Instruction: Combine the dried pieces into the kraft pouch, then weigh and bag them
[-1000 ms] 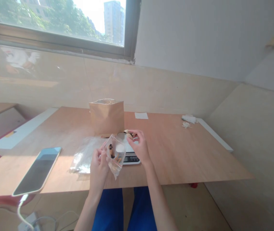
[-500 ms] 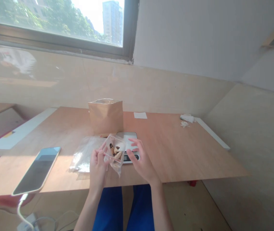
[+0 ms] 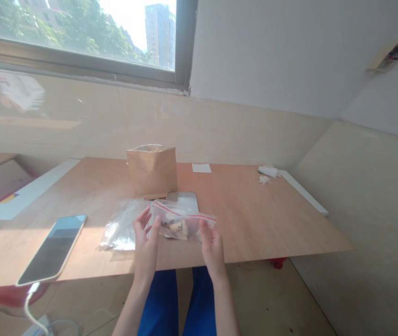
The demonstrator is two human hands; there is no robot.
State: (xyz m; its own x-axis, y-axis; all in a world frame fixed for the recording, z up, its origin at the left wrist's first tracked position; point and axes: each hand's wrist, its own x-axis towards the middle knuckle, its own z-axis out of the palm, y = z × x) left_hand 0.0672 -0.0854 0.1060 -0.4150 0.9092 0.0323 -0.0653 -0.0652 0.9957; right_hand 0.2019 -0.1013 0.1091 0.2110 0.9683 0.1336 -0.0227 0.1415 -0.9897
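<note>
A clear zip bag [image 3: 177,227] with a red-lined seal hangs over the scale, with several pale, dark-marked pieces inside, perhaps dried mushroom slices. My right hand [image 3: 213,247] pinches its right end between thumb and fingers. At the bag's left end is my left hand [image 3: 146,242], its fingers apart and the thumb by the bag's edge; no firm grip shows. Behind the bag, the kitchen scale [image 3: 186,199] shows only its far part, its display hidden. To the left lies a stack of clear plastic bags [image 3: 120,228].
A brown paper pouch [image 3: 152,172] stands open at the top behind the scale. A phone [image 3: 53,249] with a charging cable [image 3: 29,303] lies at the left. A white paper [image 3: 201,168] and some crumpled white scraps [image 3: 264,179] lie farther back on the wooden table [image 3: 254,224].
The zip bag has gone from an open mouth facing me to a flat, stretched seal. My right hand has taken hold of its right end; my left fingers have spread.
</note>
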